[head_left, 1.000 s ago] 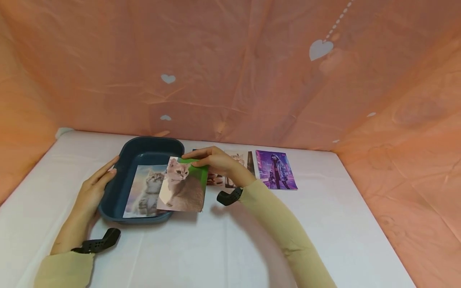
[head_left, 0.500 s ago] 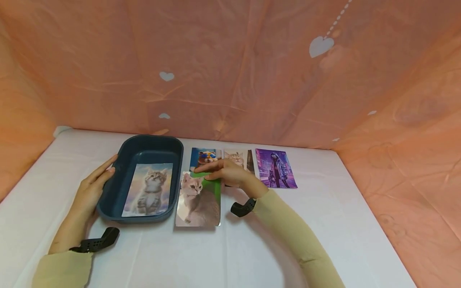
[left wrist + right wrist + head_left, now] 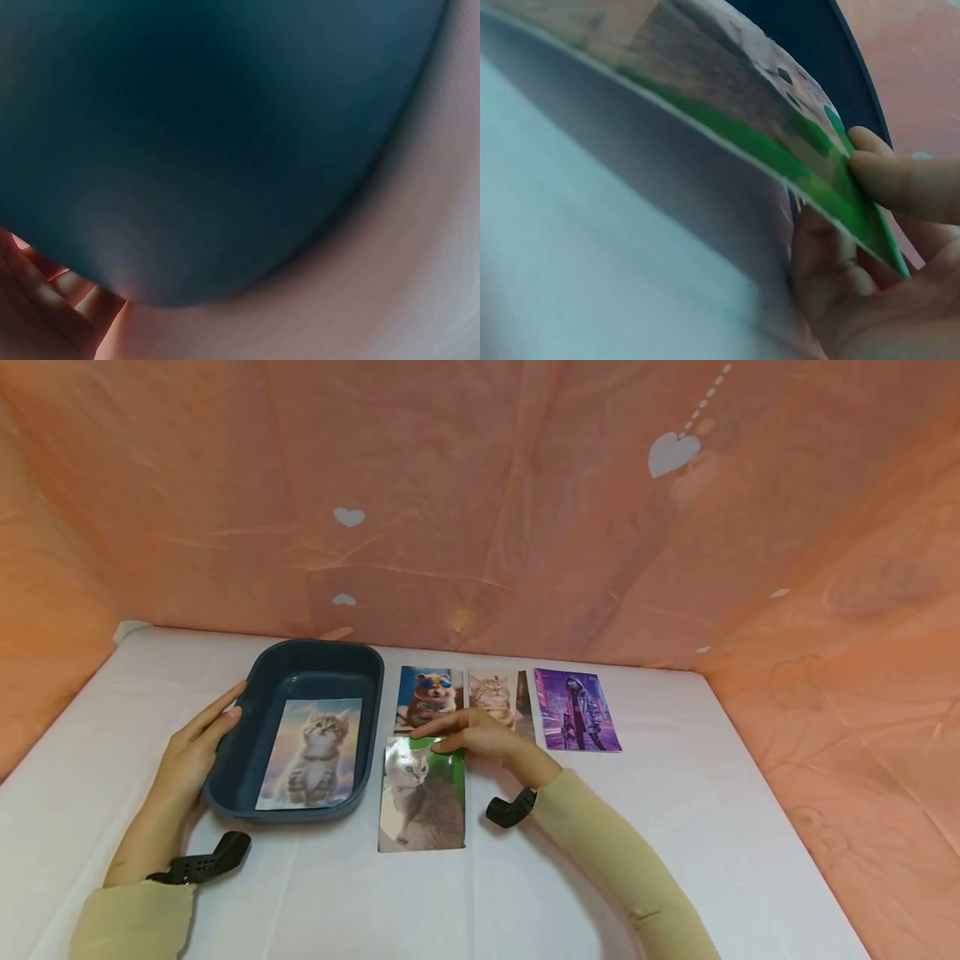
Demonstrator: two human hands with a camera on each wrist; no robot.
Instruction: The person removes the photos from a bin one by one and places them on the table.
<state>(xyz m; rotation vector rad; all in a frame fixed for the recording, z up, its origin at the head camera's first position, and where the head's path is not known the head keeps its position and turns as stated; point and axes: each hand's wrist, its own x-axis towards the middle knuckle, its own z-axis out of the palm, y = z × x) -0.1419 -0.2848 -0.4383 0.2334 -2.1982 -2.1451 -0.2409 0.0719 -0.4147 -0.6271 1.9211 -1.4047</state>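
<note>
In the head view, a postcard with a cat on a green background [image 3: 422, 802] is tilted over the white table, right of the blue tray. My right hand [image 3: 491, 739] pinches its top edge; in the right wrist view the thumb [image 3: 907, 184] lies on the printed face with fingers behind. The dark blue tray [image 3: 258, 760] stands at the left with a kitten postcard [image 3: 313, 752] lying inside. My left hand [image 3: 191, 752] holds the tray's left side, thumb near the rim. The left wrist view shows the tray's outer wall [image 3: 225, 150] and fingers against it, partly hidden.
Behind my right hand lie a postcard of an animal in sunglasses [image 3: 431, 693], a sleeping-cat postcard [image 3: 491, 689] and a darker one [image 3: 523, 697] partly under it. A purple hooded-figure postcard [image 3: 577, 710] lies farther right. An orange curtain [image 3: 480, 527] closes the back.
My right hand has carried the green-background cat postcard from over the tray's right edge rightward and toward me. The kitten postcard in the tray is now uncovered. My left hand stays on the tray.
</note>
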